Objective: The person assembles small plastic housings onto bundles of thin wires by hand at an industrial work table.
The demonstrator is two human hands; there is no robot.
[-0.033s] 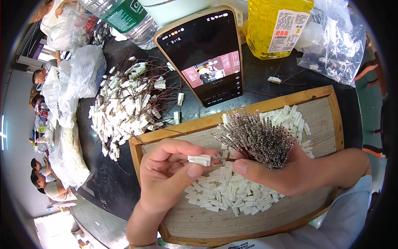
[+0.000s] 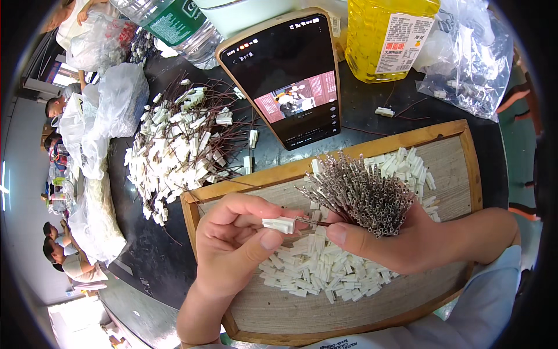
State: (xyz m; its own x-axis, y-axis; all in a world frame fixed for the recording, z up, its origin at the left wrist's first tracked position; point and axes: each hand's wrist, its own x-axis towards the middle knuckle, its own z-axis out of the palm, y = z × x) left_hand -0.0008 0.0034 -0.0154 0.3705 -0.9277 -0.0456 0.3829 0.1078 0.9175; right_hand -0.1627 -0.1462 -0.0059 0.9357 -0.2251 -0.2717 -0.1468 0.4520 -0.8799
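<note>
My left hand (image 2: pixel 229 247) pinches a small white plastic connector housing (image 2: pixel 279 225) between thumb and forefinger. A thick bundle of dark brown wires with metal crimp terminals (image 2: pixel 372 200) fills my right hand (image 2: pixel 407 247), the terminal ends fanning upward. From that bundle one wire (image 2: pixel 317 222) sticks out past my right thumb, its metal tip at the right end of the housing. Whether the tip is inside the housing I cannot tell. Below both hands, many loose white housings (image 2: pixel 325 267) lie in a wood-framed tray (image 2: pixel 273 317).
Left of the tray, a heap of white housings with brown wires attached (image 2: pixel 174 151) covers the black table (image 2: pixel 133 244). Behind the tray lean a phone (image 2: pixel 290 87) playing video, a yellow liquid bottle (image 2: pixel 383 41) and a clear plastic bag (image 2: pixel 471 64). People (image 2: pixel 55 250) sit far left.
The white housing in my left hand has shifted very slightly left. Otherwise the hands and the wire bundle hold their places.
</note>
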